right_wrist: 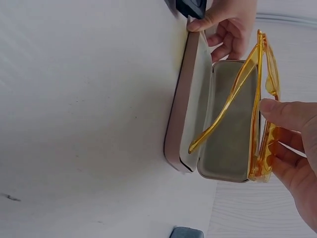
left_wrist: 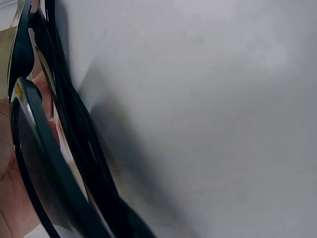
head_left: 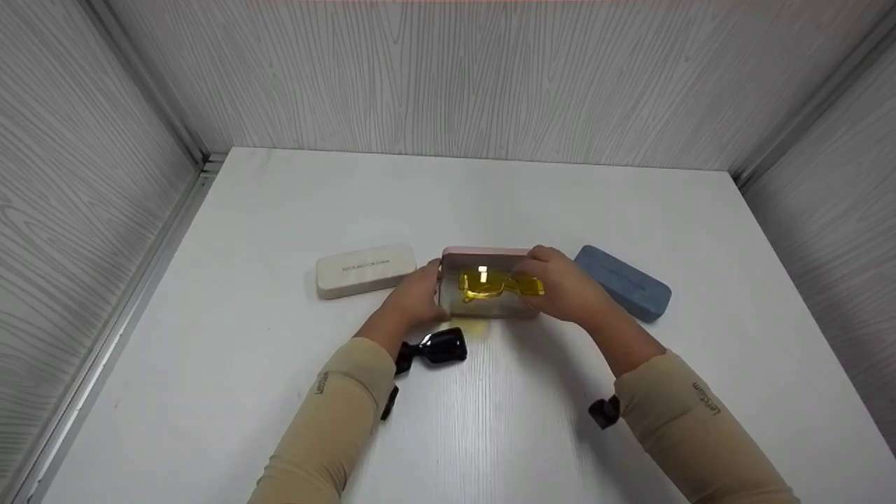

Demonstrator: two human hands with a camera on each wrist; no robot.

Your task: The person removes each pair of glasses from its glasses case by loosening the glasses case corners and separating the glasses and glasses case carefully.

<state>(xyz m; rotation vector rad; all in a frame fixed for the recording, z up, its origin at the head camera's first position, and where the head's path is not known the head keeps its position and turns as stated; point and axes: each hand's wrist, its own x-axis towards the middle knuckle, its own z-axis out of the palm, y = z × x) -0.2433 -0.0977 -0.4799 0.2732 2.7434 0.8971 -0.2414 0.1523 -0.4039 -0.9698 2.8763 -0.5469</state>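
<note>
An open pink glasses case with a grey lining stands in the middle of the table. My left hand grips its left end, thumb at the front edge, as the right wrist view also shows. In my right hand I pinch yellow-tinted glasses by the frame between thumb and fingers, over the case's open inside. One of their temples slants across toward the lower half of the case. Black sunglasses lie just below my left hand, partly hidden by my left forearm; they loom large in the left wrist view.
A closed cream glasses case lies left of the pink one. To the right, beside my right hand, is a closed blue case. Wood-grain panels wall the table at the back and both sides.
</note>
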